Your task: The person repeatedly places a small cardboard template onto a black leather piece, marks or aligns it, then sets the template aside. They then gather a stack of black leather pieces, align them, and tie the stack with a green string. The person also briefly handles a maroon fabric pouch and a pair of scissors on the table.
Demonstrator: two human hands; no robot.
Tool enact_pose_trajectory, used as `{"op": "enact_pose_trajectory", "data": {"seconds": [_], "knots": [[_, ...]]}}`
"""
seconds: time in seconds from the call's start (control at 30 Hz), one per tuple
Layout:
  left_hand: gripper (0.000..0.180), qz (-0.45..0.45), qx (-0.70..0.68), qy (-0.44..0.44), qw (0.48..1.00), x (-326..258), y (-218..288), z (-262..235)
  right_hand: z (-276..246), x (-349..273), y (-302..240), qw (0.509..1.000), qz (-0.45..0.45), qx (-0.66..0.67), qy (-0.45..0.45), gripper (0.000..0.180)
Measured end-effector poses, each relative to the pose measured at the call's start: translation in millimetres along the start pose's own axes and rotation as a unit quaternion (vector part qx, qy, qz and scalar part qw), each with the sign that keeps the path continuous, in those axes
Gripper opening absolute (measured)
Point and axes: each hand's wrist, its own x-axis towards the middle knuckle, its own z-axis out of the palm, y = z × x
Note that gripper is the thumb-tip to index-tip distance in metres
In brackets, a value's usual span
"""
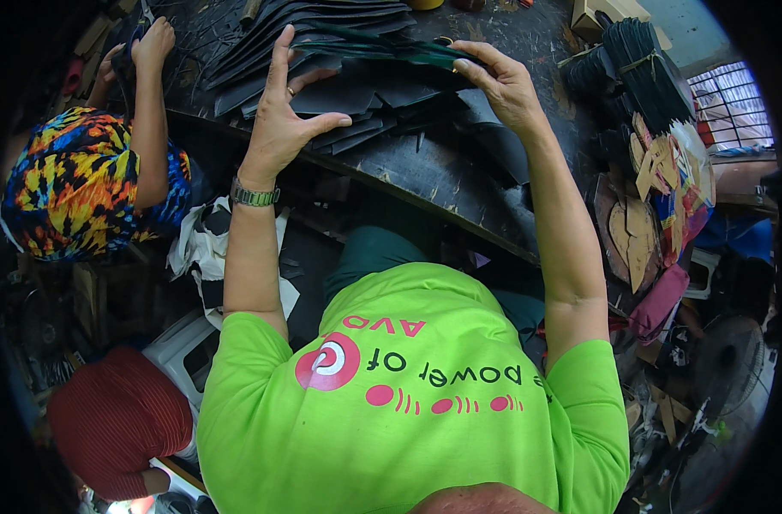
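Above the dark worktable, thin dark green sheets (369, 44) with a glossy edge are raised over a stack of black cut pieces (356, 116). My right hand (504, 86) pinches their right end between thumb and fingers. At the left end is my left hand (290, 116), its thumb and index finger spread wide apart. Its other fingers, one with a ring, reach toward the sheets' underside; whether they touch cannot be told. A metal-band watch (255, 193) is on my left wrist.
More black pieces (262, 43) fan out at the back of the worktable (442, 184). Tied dark bundles (635, 64) and brown cut-out shapes (632, 231) lie at the right. At far left, a co-worker's hand (153, 43) holds scissors (146, 12). Another person in dark red (121, 420) is lower left.
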Motion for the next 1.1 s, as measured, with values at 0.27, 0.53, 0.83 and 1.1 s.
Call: {"op": "enact_pose_trajectory", "data": {"seconds": [0.27,0.53,0.83,1.1], "knots": [[0.112,0.013,0.071,0.009,0.997,1,-1,-2,3,-12,-17,0.971,-0.095,-0.211,-0.06,0.04],[0.098,-0.008,0.033,0.034,0.999,5,-7,5,12,-7,-24,0.952,-0.084,-0.289,-0.054,0.044],[0.106,0.007,0.041,0.048,0.998,9,-17,8,8,0,-13,0.945,-0.132,-0.299,-0.031,0.034],[0.123,-0.061,-0.109,0.026,0.992,2,-13,13,7,2,-15,0.939,-0.182,-0.275,0.098,0.028]]}}
